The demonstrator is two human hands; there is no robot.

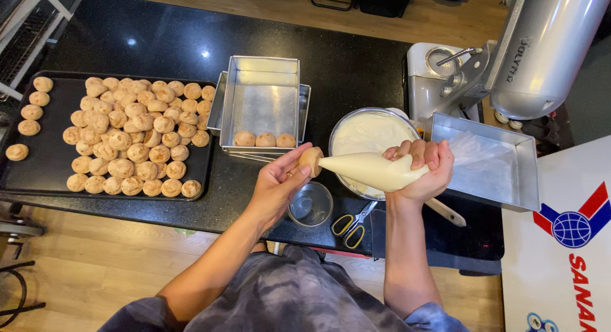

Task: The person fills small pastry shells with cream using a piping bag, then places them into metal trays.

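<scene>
My left hand [280, 179] holds a small round golden puff [310, 160] between thumb and fingers. My right hand [423, 170] squeezes a piping bag [372, 168] full of pale cream, its tip pressed into the puff. Both hover over the black counter [159, 39] in front of a square metal tin [261, 103] that has three puffs in a row along its near wall.
A black tray [38, 166] at the left carries several puffs. A metal bowl of cream [366, 131] sits behind the bag. Nearby are a small steel cup [310, 205], yellow-handled scissors [353, 224], an empty tin [490, 163] and a stand mixer [528, 52].
</scene>
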